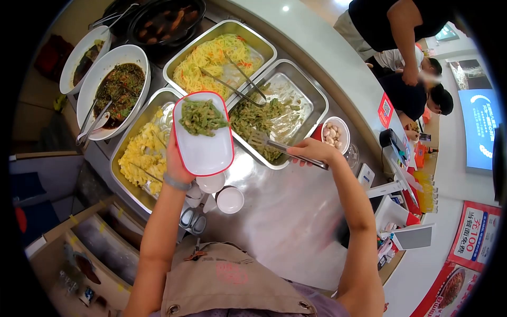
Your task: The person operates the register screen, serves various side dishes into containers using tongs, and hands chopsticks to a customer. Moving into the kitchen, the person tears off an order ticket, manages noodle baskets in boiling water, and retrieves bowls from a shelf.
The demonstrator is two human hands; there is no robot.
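My left hand (pixel 177 158) is closed on the left edge of a white plate with a red rim (pixel 205 154). A small heap of chopped green vegetables (pixel 202 117) lies on the plate's far half. My right hand (pixel 319 151) grips metal tongs (pixel 296 153), whose tips reach into the green vegetables (pixel 264 117) in the right steel tray (pixel 320 100). Whether the tips pinch any food is hard to make out. The plate is held above the near left corner of that tray.
Pale yellow shreds with tongs fill another steel tray (pixel 185 59); scrambled egg (pixel 138 158) lies in a third. White bowls (pixel 79 108) of dark sauce stand left. Small white bowls (pixel 230 199) sit near my left wrist. A cup of garlic (pixel 334 132) stands right. People (pixel 412 90) are beyond the counter.
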